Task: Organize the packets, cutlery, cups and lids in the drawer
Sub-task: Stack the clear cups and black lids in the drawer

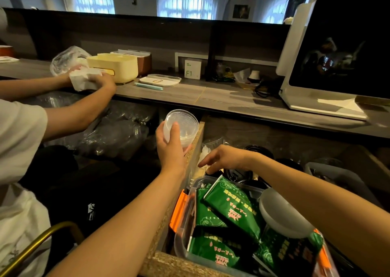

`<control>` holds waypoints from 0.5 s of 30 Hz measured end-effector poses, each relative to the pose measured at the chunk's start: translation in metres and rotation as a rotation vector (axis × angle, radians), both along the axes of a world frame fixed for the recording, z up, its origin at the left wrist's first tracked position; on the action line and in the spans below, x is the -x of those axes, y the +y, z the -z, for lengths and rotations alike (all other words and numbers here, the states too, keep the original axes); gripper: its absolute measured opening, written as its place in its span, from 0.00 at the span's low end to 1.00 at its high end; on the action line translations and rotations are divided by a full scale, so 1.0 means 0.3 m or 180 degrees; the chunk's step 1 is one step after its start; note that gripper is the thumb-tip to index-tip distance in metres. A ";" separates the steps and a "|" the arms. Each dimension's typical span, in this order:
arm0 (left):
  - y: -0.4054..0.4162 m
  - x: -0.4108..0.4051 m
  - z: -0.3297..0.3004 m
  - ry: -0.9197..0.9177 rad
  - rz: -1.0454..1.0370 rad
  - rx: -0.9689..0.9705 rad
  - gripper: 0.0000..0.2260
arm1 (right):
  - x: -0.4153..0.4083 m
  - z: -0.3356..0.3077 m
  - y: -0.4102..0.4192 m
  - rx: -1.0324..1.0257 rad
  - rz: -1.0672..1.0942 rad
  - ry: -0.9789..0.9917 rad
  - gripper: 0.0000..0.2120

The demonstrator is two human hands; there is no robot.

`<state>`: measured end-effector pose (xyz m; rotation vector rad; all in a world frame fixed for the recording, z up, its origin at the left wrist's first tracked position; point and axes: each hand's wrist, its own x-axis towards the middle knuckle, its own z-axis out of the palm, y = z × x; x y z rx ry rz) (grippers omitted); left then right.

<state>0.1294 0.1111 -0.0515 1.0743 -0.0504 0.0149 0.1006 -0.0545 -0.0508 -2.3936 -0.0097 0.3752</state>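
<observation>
Fingers (176,128) of the left hand (171,147) curl round a stack of clear plastic cups (181,126), thumb on the near side, holding it tilted above the drawer's left wall (193,150), outside the drawer. The right hand (223,157) hovers low over the back left part of the drawer with its fingers loosely spread and pointing left, gripping nothing; whether the tips touch the pale item beneath them I cannot tell. Just behind that hand lie dark round lids (238,175). At the near edge a clear bin (185,230) with orange latches holds green packets (230,205) piled unevenly, with a frosted lid (280,213) leaning on them. By my reckoning the sorting is midway: the packets are gathered, the cups need a place, and the back is jumbled.
</observation>
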 end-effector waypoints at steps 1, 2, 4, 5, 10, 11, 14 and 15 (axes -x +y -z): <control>-0.001 -0.001 0.000 -0.0006 0.0001 -0.0031 0.21 | -0.004 0.004 0.000 0.0000 -0.0051 -0.0021 0.15; -0.001 0.000 -0.001 -0.0034 0.0009 -0.0087 0.20 | -0.008 0.010 0.001 -0.0020 -0.0084 -0.0050 0.15; -0.001 -0.002 0.001 -0.0084 0.0021 -0.0179 0.17 | -0.010 0.017 0.001 -0.0062 -0.0103 -0.0143 0.12; 0.000 -0.003 0.003 -0.0083 0.0031 -0.0193 0.15 | -0.007 0.018 0.000 -0.0041 -0.0105 -0.0212 0.10; -0.005 -0.009 0.002 -0.0124 0.0096 -0.0271 0.14 | 0.018 -0.010 -0.032 0.0126 0.0156 -0.1074 0.06; -0.008 -0.011 0.002 -0.0170 0.0125 -0.0295 0.13 | 0.024 -0.023 -0.043 0.0113 0.0310 -0.1267 0.05; -0.014 -0.011 0.003 -0.0271 0.0202 -0.0331 0.13 | 0.059 -0.081 -0.067 0.0011 0.0824 -0.1701 0.04; -0.014 -0.013 0.006 -0.0271 0.0222 -0.0327 0.13 | 0.074 -0.104 -0.071 -0.0021 0.0963 -0.1803 0.04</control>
